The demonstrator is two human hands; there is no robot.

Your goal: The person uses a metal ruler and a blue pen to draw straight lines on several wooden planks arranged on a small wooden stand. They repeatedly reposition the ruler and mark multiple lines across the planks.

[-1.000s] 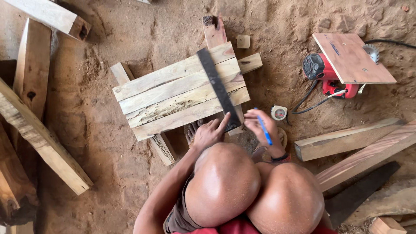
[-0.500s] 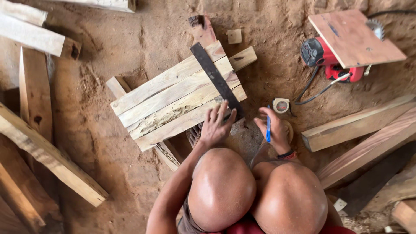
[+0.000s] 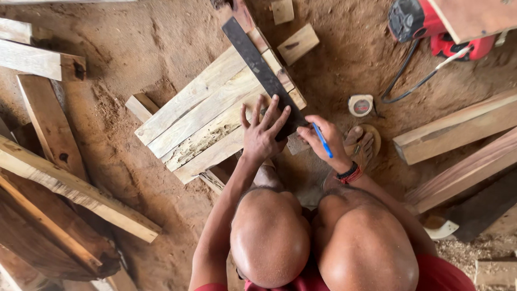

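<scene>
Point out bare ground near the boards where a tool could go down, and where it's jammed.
Free: the dirt stretch between the joined boards and the loose planks at left, and the top-left ground. Crowded: right of the boards, where the tape measure, red power tool, its cord and timbers cluster. The left hand presses the dark straightedge; the right hand holds a blue pen.

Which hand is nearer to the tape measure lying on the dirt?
Right. The right hand, holding a blue pen, sits just left of and below the tape measure. The left hand is farther left, pressed on the dark straightedge across the planks.
</scene>
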